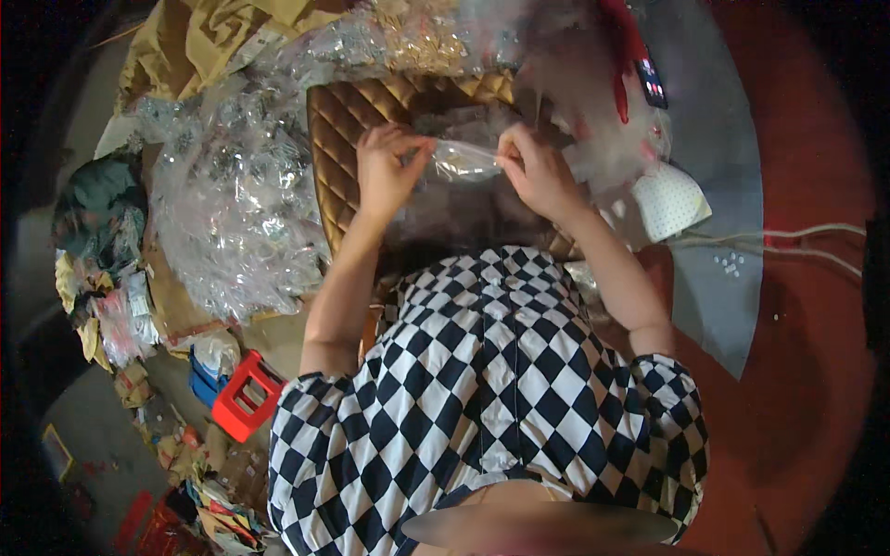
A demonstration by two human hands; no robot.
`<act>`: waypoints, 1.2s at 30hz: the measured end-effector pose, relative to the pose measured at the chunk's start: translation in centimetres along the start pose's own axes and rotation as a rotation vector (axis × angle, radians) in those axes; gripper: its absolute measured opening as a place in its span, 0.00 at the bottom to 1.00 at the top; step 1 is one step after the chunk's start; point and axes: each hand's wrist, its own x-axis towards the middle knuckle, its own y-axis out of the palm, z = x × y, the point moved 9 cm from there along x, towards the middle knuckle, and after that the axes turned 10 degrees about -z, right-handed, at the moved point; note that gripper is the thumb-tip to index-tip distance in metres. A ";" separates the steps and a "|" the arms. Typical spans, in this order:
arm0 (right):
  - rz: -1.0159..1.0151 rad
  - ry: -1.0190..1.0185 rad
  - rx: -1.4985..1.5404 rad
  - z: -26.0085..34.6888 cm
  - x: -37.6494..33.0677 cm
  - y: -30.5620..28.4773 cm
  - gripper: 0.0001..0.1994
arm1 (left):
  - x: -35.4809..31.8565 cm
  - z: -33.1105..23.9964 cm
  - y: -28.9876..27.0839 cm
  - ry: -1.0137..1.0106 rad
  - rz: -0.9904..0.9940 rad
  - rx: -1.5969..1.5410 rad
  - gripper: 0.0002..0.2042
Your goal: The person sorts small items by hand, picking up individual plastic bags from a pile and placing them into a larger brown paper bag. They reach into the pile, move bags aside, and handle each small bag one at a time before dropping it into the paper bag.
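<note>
We see a clear plastic bag [464, 163] stretched between the two hands, above the brown quilted surface [336, 153]. The left hand [389, 171] pinches its left end between thumb and forefinger; the right hand [540, 174] pinches the right end the same way, so the upper edge runs nearly straight from one to the other. Whether anything lies inside the bag, we cannot tell through the glare.

From here, we judge the thin film to be the weak point: a hard sideways pull could stretch or split that edge. The grip looks like fingertips only, so one end could slip free and the bag sag or tip toward the near side. If it dropped, we might struggle to pick it out, since a heap of shiny clear packets [232, 208] spreads at left and similar wrapping lies on the far side. At right, the white dotted item [672, 204] sits near the right forearm, where a wide elbow swing could brush it.
</note>
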 end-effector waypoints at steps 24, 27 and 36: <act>0.140 0.154 -0.201 -2.6 -3.5 -2.8 0.14 | 11.3 24.6 7.0 -0.225 0.458 0.765 0.20; 0.023 -0.027 -0.546 -1.1 2.7 -5.5 0.18 | 11.3 21.1 5.7 0.068 0.358 0.733 0.17; -0.388 -0.008 -0.628 -12.5 15.3 -4.1 0.20 | 12.4 16.2 -5.1 -0.032 -0.179 0.550 0.11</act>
